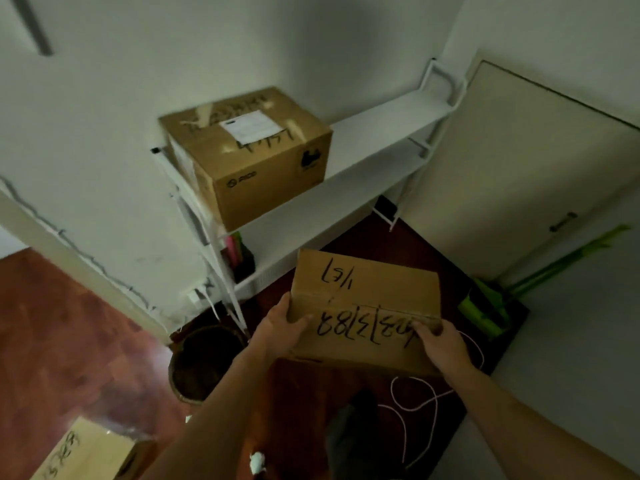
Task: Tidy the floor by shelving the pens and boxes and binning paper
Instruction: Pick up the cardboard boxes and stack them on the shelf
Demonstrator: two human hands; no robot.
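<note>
Held box: a flat cardboard box [363,306] with black handwriting on top, held in the air in front of the white shelf unit [381,133], below its top shelf.
Left hand [280,327]: grips the box's near left corner, thumb on top.
Right hand [440,344]: grips the near right edge, fingers curled over it.
Shelved box: a larger cardboard box [249,154] with a white label stands on the top shelf, at its left end.
Lower shelf: a dark holder [242,261] with pink and green items inside.
Floor: a round basket [204,362] beside the shelf's leg, another cardboard box [86,452] at bottom left, crumpled white paper [257,462] near the bottom edge, a pale cord [415,403] looping below the held box.
</note>
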